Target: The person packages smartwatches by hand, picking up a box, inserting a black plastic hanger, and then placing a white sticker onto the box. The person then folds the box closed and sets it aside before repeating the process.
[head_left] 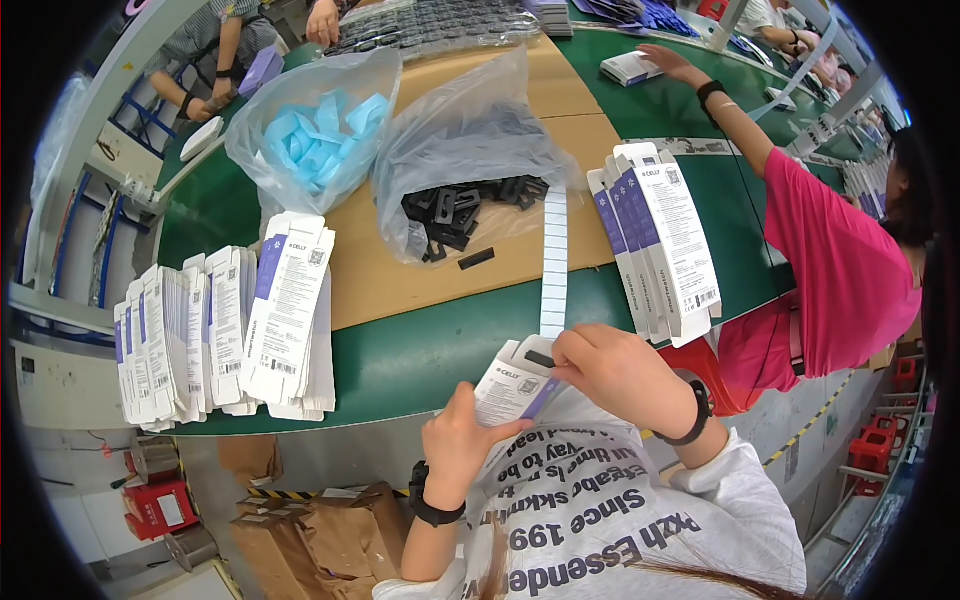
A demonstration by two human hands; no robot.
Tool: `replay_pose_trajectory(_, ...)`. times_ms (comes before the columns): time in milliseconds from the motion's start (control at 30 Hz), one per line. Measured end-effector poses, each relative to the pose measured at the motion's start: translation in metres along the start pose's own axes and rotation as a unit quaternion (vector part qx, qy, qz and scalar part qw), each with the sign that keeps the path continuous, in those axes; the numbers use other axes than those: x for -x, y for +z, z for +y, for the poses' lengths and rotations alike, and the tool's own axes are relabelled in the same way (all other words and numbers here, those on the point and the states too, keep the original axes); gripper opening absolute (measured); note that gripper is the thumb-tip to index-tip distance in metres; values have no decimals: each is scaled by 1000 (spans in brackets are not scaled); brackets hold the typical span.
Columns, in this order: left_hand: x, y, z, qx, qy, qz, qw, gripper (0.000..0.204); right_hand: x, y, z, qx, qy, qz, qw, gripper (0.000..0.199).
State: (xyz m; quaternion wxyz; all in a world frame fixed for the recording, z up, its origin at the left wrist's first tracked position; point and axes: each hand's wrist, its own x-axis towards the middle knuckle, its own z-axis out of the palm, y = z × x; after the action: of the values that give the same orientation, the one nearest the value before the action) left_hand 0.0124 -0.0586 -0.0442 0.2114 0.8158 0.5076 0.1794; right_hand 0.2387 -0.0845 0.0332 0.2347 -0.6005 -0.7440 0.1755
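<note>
My left hand [464,440] is closed around the lower part of a white and purple carton [503,388], which I hold tilted in front of my chest. At the carton's upper end my right hand [612,366] pinches a small black plastic piece [541,359], which lies against the carton's top. Just beyond the carton, a strip of white labels [555,262] runs away from me over the table edge. Farther off, a clear plastic bag [470,140] lies with its mouth toward me, spilling black plastic pieces [455,215]. One loose black piece [477,259] rests on the cardboard.
Flat cartons [215,330] stand in stacks at the left; more cartons [660,240] stand at the right. A bag of light blue strips [325,140] sits behind. A co-worker in pink [835,245] reaches over the green table [430,350] at the right. Paper bags [320,540] stand below.
</note>
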Motion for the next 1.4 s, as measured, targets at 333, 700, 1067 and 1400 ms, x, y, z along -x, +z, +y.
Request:
replay_pose_trajectory(333,-1,0,5,19,36,28,999,75,-10,12,-4,121,-8,5,993,19)
replay_pose_trajectory(700,2,-1,9,32,78,80,993,66,-15,11,-4,-19,83,86,993,29)
replay_pose_trajectory(1067,-2,-1,20,124,93,113,981,57,-5,-6,15,-204,129,41,970,16)
replay_pose_trajectory(1400,3,8,12,410,-48,-32,910,24,10,11,-4,-170,-18,161,972,40)
